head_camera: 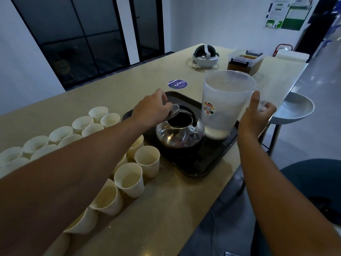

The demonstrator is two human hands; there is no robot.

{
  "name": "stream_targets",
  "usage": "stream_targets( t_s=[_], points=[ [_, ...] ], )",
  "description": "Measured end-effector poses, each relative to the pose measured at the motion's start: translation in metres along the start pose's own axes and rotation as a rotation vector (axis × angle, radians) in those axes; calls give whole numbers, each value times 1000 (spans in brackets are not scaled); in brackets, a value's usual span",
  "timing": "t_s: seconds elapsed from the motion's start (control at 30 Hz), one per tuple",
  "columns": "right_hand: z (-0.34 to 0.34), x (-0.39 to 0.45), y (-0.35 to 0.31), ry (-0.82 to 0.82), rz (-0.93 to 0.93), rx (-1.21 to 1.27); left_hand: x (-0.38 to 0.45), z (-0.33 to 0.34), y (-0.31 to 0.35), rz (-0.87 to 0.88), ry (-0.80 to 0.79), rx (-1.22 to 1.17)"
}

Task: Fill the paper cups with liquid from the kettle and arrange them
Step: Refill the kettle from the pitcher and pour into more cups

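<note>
Standing upright on the black tray point(186, 168), the steel kettle point(180, 133) has its round mouth open to the top, and its dark handle arches over the far side of this mouth. I cannot tell which way the spout points, because it is hidden. The left hand point(152, 109) pinches the lid point(172, 112) with curled fingers and holds it tilted just above the left rim of the kettle mouth, so the lid is lifted and not closed. Just right of the kettle, on the same tray, a tall clear plastic jug point(224, 106) stands upright with its long axis vertical; a little pale liquid lies at its bottom. The right hand point(257, 115) is at the jug's right side, the thumb straight up and the fingers curled around the clear handle, though how firmly they close is not plain. Left of the kettle and off the tray, the paper cups point(129, 180) stand on the beige table point(166, 209) in rows that run from near the person to far away, all with mouths up; the nearest ones seem to hold pale liquid. Beyond the kettle lie a purple round sticker point(177, 84), a white headset point(205, 56) and a plastic box point(245, 60).
</note>
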State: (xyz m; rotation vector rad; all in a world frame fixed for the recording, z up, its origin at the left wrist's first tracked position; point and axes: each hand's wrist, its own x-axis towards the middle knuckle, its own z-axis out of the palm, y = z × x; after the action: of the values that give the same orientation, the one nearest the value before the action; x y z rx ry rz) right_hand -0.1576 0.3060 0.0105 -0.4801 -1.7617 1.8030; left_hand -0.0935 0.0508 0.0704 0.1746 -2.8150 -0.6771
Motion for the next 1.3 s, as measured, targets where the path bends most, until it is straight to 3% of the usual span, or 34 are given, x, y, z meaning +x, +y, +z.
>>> stream_targets(
  t_s=[0.1, 0.27, 0.63, 0.83, 1.3],
  points=[
    [-1, 11, -4, -14, 28, 82, -7, -8, -1, -32, 34, -3],
    [0, 12, -20, 18, -110, 78, -18, -16, 0, -55, 64, -2],
    [14, 30, -95, -385, -421, -324, -23, -25, 6, -64, 66, 12],
    [31, 27, -119, -492, -539, -478, -23, -26, 1, -66, 49, 16],
    [46, 21, -131, -573, -589, -722, -25, -22, -20, -100, 29, 13]
  ],
)
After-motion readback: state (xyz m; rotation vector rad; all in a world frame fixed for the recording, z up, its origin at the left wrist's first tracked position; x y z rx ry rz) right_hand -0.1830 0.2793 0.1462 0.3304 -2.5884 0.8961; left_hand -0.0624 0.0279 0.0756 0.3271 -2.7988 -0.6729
